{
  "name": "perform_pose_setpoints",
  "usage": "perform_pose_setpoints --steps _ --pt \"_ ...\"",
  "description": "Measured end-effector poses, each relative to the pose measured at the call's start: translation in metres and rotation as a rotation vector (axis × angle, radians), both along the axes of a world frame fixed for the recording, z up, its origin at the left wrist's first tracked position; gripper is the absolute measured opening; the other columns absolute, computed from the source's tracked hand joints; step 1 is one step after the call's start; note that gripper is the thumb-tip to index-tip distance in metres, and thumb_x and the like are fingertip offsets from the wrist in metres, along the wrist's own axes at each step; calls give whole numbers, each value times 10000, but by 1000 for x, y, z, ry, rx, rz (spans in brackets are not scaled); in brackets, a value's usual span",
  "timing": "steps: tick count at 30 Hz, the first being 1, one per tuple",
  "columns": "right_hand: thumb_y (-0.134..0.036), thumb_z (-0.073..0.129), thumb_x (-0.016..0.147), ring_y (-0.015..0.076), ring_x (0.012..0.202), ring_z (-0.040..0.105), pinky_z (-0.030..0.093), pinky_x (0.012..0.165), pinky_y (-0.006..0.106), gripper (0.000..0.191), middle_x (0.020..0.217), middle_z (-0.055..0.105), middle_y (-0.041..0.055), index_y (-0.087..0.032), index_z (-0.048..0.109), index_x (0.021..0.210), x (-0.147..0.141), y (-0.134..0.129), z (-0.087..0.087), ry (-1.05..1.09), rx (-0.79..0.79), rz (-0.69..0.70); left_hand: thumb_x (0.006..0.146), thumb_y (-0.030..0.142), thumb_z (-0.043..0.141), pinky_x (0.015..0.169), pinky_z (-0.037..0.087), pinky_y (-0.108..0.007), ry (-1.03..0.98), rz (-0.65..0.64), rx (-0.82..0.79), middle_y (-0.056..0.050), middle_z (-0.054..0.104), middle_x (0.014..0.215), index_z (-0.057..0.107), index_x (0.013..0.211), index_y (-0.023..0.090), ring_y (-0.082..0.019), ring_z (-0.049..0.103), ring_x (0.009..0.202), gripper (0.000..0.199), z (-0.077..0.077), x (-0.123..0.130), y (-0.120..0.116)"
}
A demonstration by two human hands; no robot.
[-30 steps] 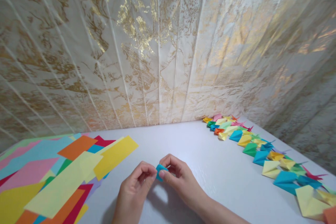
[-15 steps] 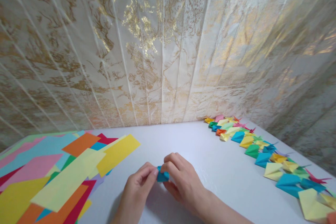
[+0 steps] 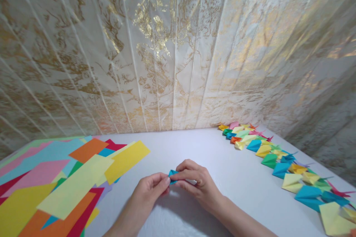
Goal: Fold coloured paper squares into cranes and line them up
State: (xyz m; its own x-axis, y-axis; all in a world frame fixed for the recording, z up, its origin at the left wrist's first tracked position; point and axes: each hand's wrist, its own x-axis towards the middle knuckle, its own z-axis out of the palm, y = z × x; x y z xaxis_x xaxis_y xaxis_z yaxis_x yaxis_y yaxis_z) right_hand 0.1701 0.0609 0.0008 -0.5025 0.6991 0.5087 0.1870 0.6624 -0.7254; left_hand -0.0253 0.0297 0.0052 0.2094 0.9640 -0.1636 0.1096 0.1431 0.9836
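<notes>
A small folded piece of blue paper (image 3: 172, 173) is held between my two hands, just above the white table. My left hand (image 3: 153, 188) pinches its left corner between thumb and index finger. From the right, my right hand (image 3: 195, 178) grips the same paper, index finger laid along its top and thumb below. The fingers cover much of the paper, so its full folded shape is hidden.
Loose coloured paper sheets (image 3: 75, 185) overlap in a spread on the left of the white table (image 3: 178, 148). Rows of folded paper figures (image 3: 280, 170) run along the right edge. A white and gold curtain (image 3: 167, 52) hangs behind the table.
The blue paper has been lifted slightly and turned in my fingers. My right hand has flattened its fingers along the paper, and the whole view has shifted a little.
</notes>
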Motion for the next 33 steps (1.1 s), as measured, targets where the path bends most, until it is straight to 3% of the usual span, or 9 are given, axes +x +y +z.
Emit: perform_pose_setpoints --steps 9,13,15,24,29,33 --pt "-503 714 875 150 701 623 460 698 261 362 723 687 28 -175 741 725 -10 -4 -1 161 -377 -9 781 539 588 671 290 -273 9 -35 -4 41 475 637 594 659 179 -159 405 679 380 -5 -3 0" --pt "-508 817 758 128 644 593 432 643 242 375 696 664 -7 -170 654 759 -15 -8 -4 332 -668 3 820 547 565 658 281 -273 37 -39 35 47 436 649 530 660 196 -158 376 684 388 -4 -3 -2" --pt "-498 829 742 107 605 555 397 611 223 390 670 632 -31 -173 633 829 -17 -9 -4 380 -736 19 839 544 557 639 273 -273 61 -57 58 51 412 648 507 659 201 -153 355 669 391 -6 -4 -3" --pt "-475 756 820 107 601 513 386 626 242 331 651 608 -31 -167 637 794 -17 -12 1 342 -641 -60 883 630 551 686 354 -254 -18 -70 89 48 436 728 550 780 202 -163 418 745 440 -6 7 -9" --pt "-502 795 785 156 760 608 469 756 299 356 830 694 19 -186 696 917 -15 -10 0 349 -603 -17 903 598 546 709 379 -248 -19 -31 90 39 518 763 595 832 197 -170 460 782 411 0 4 -7" --pt "-512 778 801 157 741 605 481 733 293 344 796 677 15 -190 668 848 -14 -9 0 330 -545 -62 932 541 529 700 386 -240 26 -16 158 38 530 769 605 823 204 -168 479 772 363 1 1 -7"
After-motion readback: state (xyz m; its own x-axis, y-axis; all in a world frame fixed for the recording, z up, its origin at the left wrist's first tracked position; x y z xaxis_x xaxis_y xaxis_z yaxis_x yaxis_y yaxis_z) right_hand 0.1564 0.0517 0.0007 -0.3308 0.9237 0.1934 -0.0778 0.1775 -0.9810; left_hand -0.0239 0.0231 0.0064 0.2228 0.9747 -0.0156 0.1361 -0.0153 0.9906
